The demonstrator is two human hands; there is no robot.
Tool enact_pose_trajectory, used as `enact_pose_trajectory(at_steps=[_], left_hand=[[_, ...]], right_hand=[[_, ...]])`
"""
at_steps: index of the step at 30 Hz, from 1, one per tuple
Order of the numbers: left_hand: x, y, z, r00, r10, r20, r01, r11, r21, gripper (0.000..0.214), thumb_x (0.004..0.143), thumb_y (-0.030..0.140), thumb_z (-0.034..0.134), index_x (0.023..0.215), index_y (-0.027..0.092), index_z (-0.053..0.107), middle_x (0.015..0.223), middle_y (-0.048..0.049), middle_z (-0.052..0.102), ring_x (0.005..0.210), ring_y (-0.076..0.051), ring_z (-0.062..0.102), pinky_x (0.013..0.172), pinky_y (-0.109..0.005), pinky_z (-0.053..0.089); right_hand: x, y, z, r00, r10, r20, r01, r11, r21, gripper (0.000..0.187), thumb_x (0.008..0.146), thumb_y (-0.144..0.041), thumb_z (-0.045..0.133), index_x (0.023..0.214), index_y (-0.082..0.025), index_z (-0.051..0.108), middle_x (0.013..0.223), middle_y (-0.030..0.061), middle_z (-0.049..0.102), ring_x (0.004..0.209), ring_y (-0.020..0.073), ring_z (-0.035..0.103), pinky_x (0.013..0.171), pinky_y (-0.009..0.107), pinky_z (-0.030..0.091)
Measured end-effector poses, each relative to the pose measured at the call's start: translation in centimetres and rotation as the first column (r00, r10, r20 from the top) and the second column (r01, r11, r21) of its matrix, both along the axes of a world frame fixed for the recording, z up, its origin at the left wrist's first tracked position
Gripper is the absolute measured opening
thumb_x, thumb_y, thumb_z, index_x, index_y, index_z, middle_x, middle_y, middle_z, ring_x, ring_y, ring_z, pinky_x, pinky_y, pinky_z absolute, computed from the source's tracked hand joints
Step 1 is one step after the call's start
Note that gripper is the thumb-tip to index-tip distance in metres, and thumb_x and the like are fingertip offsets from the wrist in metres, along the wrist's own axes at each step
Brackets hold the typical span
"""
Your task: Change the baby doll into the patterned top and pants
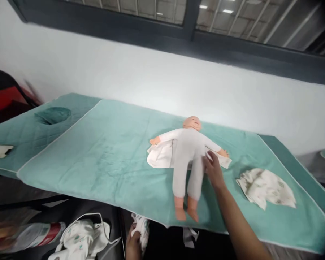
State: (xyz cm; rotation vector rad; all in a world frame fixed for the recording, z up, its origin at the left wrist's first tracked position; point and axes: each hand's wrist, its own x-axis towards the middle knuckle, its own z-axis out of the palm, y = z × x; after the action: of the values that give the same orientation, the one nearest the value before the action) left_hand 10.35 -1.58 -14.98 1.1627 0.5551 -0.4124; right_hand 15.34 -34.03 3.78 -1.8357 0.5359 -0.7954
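A baby doll (pixel 191 142) with a white cloth body lies on its back on the green-covered bed, arms spread, head toward the wall. Beneath its torso a white baby garment (pixel 161 155) is spread out to both sides. My right hand (pixel 213 168) is at the doll's hip, its fingers closed on the garment's edge beside the body; the fingertips are slightly blurred. Below the bed's front edge, my left hand (pixel 133 243) grips a bunched white printed cloth (pixel 143 231). Its lower part is cut off by the frame.
A crumpled printed cloth (pixel 268 187) lies right of the doll. The green bed cover (pixel 103 144) has a face hole at left, near a pale flat object (pixel 0 151). Below are a plastic bottle (pixel 35 234) and printed white fabric with a cord (pixel 78 236). A white wall stands behind.
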Motion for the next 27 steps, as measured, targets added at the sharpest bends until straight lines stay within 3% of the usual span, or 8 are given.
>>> enact_pose_trajectory(at_steps=[3,7,9,14,20,22,24,27], left_hand=[[-4.5,0.9,3.9,0.998,0.028,0.055,-0.024,0.997,-0.071,0.022,0.059,0.037,0.061,0.076,0.025,0.068,0.064,-0.0015,0.063,0.073,-0.028,0.068,0.061,-0.037,0.054],[-5.3,-1.1,11.1,0.975,-0.062,0.213,0.095,0.985,-0.147,0.022,0.059,0.044,0.063,0.062,0.022,0.065,0.052,-0.0039,0.056,0.064,-0.028,0.065,0.057,-0.04,0.055],[-4.1,-3.3,14.9,0.94,-0.137,0.312,0.216,0.948,-0.234,0.031,0.062,0.049,0.066,0.07,0.019,0.07,0.058,-0.0067,0.062,0.071,-0.031,0.068,0.064,-0.042,0.057],[-1.0,-9.5,21.0,0.807,-0.172,0.564,0.353,0.908,-0.227,0.06,0.068,0.056,0.074,0.113,0.016,0.068,0.091,-0.0081,0.072,0.09,-0.028,0.07,0.079,-0.039,0.058],[2.7,-14.2,22.1,0.465,-0.383,0.798,0.308,0.915,0.26,0.041,0.087,0.042,0.066,0.123,0.022,0.062,0.111,-0.0054,0.068,0.102,-0.019,0.063,0.087,-0.03,0.052],[4.7,-14.8,21.7,0.398,-0.433,0.809,0.217,0.901,0.375,0.036,0.088,0.039,0.064,0.12,0.021,0.062,0.115,-0.0061,0.066,0.108,-0.019,0.061,0.091,-0.032,0.05],[6.8,-15.1,21.2,0.382,-0.444,0.81,0.138,0.895,0.425,0.032,0.09,0.038,0.062,0.116,0.019,0.063,0.117,-0.0075,0.065,0.111,-0.021,0.06,0.093,-0.034,0.049],[8.6,-15.8,21.0,0.4,-0.437,0.806,0.106,0.895,0.433,0.029,0.091,0.036,0.06,0.111,0.014,0.064,0.116,-0.0095,0.065,0.111,-0.024,0.059,0.094,-0.038,0.047]], right_hand=[[-5.0,4.9,0.0,0.971,0.239,0.016,-0.229,0.946,-0.232,0.08,0.084,-0.047,0.072,0.152,-0.027,0.035,0.161,0.0107,0.027,0.148,0.0271,0.027,0.121,0.05,0.028],[-10.6,10.1,0.4,0.51,0.832,-0.218,-0.851,0.525,0.013,0.095,0.069,-0.049,0.085,0.151,-0.03,0.04,0.153,0.0077,0.043,0.141,0.0287,0.041,0.118,0.044,0.033],[-11.9,10.3,1.4,0.437,0.881,-0.179,-0.884,0.458,0.094,0.092,0.066,-0.05,0.087,0.146,-0.027,0.048,0.143,0.0077,0.053,0.13,0.0289,0.051,0.113,0.042,0.039],[-13.0,6.4,4.4,0.7,0.709,-0.082,-0.705,0.705,0.083,0.053,0.076,-0.046,0.079,0.121,-0.022,0.066,0.117,0.0041,0.068,0.108,0.026,0.061,0.099,0.04,0.049],[-14.3,-1.3,6.5,0.971,0.081,0.226,-0.116,0.982,0.146,0.051,0.083,-0.041,0.064,0.129,-0.021,0.058,0.119,0.0079,0.066,0.113,0.0288,0.06,0.101,0.047,0.048],[-15.9,-5.3,7.8,0.959,-0.076,0.273,0.113,0.986,-0.122,0.058,0.08,-0.034,0.064,0.137,-0.024,0.054,0.131,0.0071,0.059,0.124,0.0276,0.053,0.112,0.048,0.039],[-17.7,-9.1,9.1,0.936,-0.191,0.297,0.296,0.883,-0.364,0.062,0.08,-0.031,0.062,0.141,-0.025,0.052,0.136,0.0085,0.053,0.128,0.0265,0.049,0.114,0.048,0.035],[-19.7,-11.9,9.9,0.929,-0.266,0.257,0.361,0.804,-0.472,0.055,0.081,-0.028,0.06,0.136,-0.023,0.058,0.127,0.0098,0.054,0.121,0.0251,0.051,0.111,0.047,0.038]])
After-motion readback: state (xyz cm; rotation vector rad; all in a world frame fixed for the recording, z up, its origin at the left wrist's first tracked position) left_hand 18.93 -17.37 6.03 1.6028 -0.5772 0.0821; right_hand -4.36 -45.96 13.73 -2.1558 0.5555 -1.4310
